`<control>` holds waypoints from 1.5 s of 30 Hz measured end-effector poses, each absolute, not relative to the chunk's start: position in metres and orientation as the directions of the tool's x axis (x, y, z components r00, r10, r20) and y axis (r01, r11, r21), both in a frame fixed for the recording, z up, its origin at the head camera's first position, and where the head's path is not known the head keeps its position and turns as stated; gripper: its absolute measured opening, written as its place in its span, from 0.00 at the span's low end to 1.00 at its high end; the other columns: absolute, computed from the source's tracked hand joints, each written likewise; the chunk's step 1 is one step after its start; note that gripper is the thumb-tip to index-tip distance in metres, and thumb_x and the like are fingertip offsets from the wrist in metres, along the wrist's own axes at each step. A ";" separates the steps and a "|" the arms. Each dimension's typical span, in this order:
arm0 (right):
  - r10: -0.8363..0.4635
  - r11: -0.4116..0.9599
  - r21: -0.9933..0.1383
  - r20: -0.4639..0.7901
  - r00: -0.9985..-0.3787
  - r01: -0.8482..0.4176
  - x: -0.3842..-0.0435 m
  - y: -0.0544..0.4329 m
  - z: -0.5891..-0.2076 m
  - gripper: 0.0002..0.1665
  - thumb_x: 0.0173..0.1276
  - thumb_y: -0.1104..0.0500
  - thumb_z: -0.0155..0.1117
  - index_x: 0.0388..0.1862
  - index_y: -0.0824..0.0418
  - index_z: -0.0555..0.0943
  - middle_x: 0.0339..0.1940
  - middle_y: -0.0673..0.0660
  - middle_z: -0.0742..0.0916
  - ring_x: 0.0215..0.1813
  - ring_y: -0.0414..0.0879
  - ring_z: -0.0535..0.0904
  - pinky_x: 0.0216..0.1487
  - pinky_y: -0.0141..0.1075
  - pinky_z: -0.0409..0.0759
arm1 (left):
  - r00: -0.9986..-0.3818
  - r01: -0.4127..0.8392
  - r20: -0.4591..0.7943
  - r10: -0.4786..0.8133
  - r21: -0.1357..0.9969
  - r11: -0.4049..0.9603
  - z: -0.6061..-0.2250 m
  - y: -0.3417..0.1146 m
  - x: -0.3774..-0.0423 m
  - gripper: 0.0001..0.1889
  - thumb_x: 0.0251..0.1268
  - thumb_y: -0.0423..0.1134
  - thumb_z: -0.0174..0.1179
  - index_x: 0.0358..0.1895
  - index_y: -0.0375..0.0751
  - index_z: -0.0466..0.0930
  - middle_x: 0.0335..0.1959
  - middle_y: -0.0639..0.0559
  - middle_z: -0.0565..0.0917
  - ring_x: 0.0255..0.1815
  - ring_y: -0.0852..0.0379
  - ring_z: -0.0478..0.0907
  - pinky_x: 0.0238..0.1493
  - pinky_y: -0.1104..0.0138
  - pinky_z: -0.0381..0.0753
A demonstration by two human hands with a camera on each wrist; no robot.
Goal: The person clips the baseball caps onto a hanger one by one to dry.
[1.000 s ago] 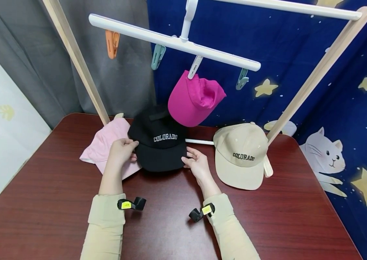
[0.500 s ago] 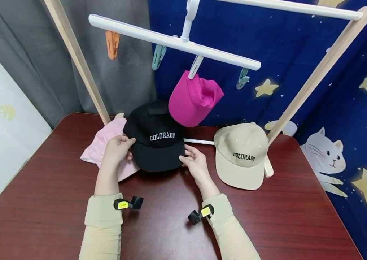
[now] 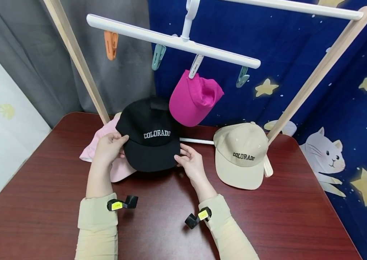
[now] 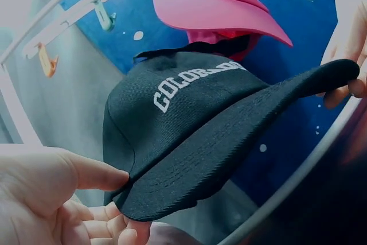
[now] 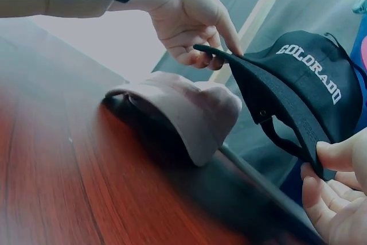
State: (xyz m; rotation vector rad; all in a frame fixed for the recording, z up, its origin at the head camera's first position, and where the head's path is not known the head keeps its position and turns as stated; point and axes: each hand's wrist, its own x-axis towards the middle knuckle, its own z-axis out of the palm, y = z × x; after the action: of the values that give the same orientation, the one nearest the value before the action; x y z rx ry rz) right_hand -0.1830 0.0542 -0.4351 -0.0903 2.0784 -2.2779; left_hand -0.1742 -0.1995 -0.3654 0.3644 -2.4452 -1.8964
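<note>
Both hands hold a black cap [image 3: 152, 155] with white COLORADO lettering by the two sides of its brim, up off the table. The left hand [image 3: 108, 147] pinches the brim's left end, thumb on top and fingers beneath, as the left wrist view shows on the cap [image 4: 195, 136]. At the opposite end, the right hand [image 3: 191, 162] pinches the brim between thumb and fingers; the right wrist view shows this hand [image 5: 338, 193] close up. Behind the left hand a light pink cap [image 3: 121, 169] lies on the table, partly hidden. A magenta cap [image 3: 191, 103] hangs just behind the black one.
A white hanger bar [image 3: 170, 40] carries an orange clip [image 3: 110, 45], two teal clips, and a white clip [image 3: 196, 66] holding the magenta cap. A beige cap [image 3: 243, 155] sits right on the table [image 3: 284, 216]. Wooden posts [image 3: 319, 74] stand at either side.
Both hands have shifted left with the black cap, which has also risen slightly and now covers more of the pink cap. The magenta and beige caps stay in place.
</note>
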 end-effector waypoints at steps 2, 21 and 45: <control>-0.076 -0.104 -0.995 0.015 -0.997 -0.007 -0.182 0.052 -0.432 0.29 0.62 0.74 0.63 0.63 0.70 0.72 0.50 0.67 0.82 0.32 0.37 0.80 0.30 0.30 0.78 | -0.973 -0.162 -0.118 -0.198 0.960 0.228 -0.363 -0.201 -0.173 0.13 0.71 0.40 0.54 0.44 0.30 0.68 0.19 0.55 0.73 0.14 0.65 0.73 0.21 0.73 0.77; -0.073 -0.165 -0.984 0.074 -0.995 -0.061 -0.172 0.044 -0.418 0.29 0.60 0.77 0.63 0.62 0.71 0.73 0.48 0.68 0.82 0.29 0.37 0.80 0.30 0.30 0.78 | -0.964 -0.155 -0.104 -0.246 0.968 0.198 -0.344 -0.207 -0.160 0.14 0.69 0.42 0.56 0.44 0.33 0.70 0.16 0.59 0.75 0.14 0.64 0.73 0.23 0.73 0.78; -0.099 -0.226 -0.970 0.111 -0.989 -0.086 -0.155 0.030 -0.402 0.29 0.59 0.77 0.64 0.61 0.72 0.72 0.42 0.65 0.84 0.29 0.38 0.81 0.31 0.32 0.79 | -0.937 -0.041 0.003 -0.349 0.992 0.118 -0.328 -0.214 -0.145 0.10 0.67 0.40 0.59 0.41 0.39 0.72 0.18 0.62 0.78 0.19 0.65 0.73 0.25 0.74 0.74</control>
State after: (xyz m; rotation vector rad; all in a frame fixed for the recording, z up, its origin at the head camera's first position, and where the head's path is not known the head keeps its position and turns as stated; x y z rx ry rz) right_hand -0.1553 0.0298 -0.4022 -0.2334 1.9488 -2.4421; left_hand -0.1450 -0.2140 -0.3284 0.3864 -2.1594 -1.9028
